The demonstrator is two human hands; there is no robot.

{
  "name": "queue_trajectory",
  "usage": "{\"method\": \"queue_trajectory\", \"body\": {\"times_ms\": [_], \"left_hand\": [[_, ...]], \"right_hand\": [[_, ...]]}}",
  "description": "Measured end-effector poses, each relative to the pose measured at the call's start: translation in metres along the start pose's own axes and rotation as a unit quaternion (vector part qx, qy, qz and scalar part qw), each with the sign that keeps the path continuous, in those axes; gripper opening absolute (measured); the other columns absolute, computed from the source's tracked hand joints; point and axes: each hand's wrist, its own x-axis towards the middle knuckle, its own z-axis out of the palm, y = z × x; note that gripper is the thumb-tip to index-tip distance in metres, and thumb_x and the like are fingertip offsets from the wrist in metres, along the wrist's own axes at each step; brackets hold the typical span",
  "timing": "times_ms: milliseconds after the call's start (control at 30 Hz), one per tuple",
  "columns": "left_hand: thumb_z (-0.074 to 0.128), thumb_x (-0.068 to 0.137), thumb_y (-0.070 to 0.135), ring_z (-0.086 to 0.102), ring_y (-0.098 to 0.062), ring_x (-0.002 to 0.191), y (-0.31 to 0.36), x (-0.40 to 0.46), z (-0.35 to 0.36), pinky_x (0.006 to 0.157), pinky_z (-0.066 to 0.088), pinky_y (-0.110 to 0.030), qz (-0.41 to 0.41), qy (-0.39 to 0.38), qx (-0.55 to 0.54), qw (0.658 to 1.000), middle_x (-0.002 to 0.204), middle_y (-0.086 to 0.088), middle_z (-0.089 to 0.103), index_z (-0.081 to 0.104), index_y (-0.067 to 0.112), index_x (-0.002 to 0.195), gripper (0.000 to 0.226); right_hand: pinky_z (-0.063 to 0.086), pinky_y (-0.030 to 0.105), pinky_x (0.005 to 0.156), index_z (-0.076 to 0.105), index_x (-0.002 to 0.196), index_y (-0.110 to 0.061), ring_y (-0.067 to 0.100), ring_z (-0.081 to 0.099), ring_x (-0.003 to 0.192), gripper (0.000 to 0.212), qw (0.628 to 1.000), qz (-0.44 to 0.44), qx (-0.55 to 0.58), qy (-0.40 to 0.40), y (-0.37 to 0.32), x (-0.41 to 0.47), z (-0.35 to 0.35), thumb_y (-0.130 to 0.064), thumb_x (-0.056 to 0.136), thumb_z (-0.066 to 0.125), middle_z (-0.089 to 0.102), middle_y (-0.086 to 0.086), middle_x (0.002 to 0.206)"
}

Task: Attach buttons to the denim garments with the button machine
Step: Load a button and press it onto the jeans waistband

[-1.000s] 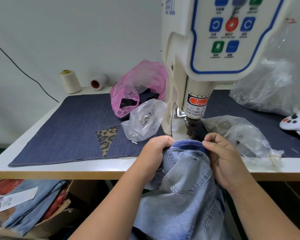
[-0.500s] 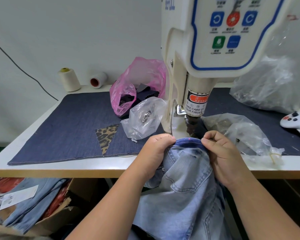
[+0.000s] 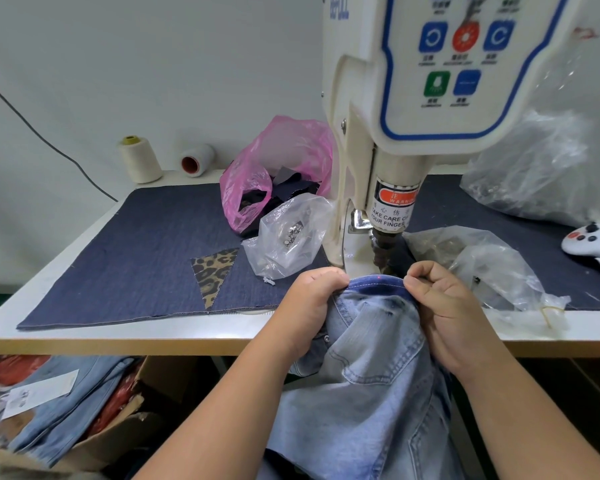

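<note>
A light blue denim garment hangs off the table's front edge, its darker waistband stretched under the press head of the cream button machine. My left hand grips the waistband at its left end. At the right end my right hand pinches it with curled fingers. A small red dot shows on the band between both hands. A clear bag of metal buttons lies left of the machine.
A dark denim mat with a leopard-print patch covers the table. A pink bag, two thread spools, clear bags and a white controller lie around. A cardboard box with jeans sits below left.
Both hands keep their hold on the waistband and have nudged it slightly toward the machine head. Nothing else has moved.
</note>
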Motion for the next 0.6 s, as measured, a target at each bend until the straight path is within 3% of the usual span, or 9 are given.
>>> {"method": "queue_trajectory", "body": {"times_ms": [267, 400, 600], "left_hand": [[0.054, 0.072, 0.025, 0.033, -0.013, 0.055, -0.0022, 0.0022, -0.0016, 0.051, 0.029, -0.027, -0.005, 0.004, 0.004, 1.0, 0.059, -0.001, 0.038, 0.052, 0.004, 0.074, 0.021], [0.054, 0.072, 0.024, 0.034, -0.012, 0.053, -0.0018, 0.0025, -0.0014, 0.048, 0.029, -0.024, -0.007, 0.004, 0.0, 1.0, 0.057, 0.001, 0.038, 0.049, 0.008, 0.067, 0.017], [0.054, 0.071, 0.024, 0.033, -0.012, 0.054, -0.0021, 0.0029, -0.0019, 0.048, 0.029, -0.025, -0.009, 0.005, 0.006, 1.0, 0.058, 0.0, 0.039, 0.051, 0.007, 0.068, 0.017]], "right_hand": [[0.056, 0.023, 0.065, 0.059, 0.079, -0.016, 0.018, 0.063, 0.071, 0.008, 1.0, 0.002, -0.006, 0.008, -0.0007, -0.0002, 0.0001, -0.009, 0.076, 0.061, 0.062, 0.011, 0.078], [0.056, 0.023, 0.064, 0.061, 0.077, -0.018, 0.017, 0.065, 0.071, 0.021, 1.0, 0.007, -0.018, 0.01, -0.0008, -0.0007, 0.0002, -0.001, 0.088, 0.055, 0.065, 0.011, 0.079], [0.056, 0.023, 0.065, 0.066, 0.071, -0.023, 0.017, 0.065, 0.072, 0.015, 1.0, 0.007, -0.007, 0.003, -0.0022, -0.001, 0.002, -0.01, 0.077, 0.061, 0.065, 0.01, 0.078]]}}
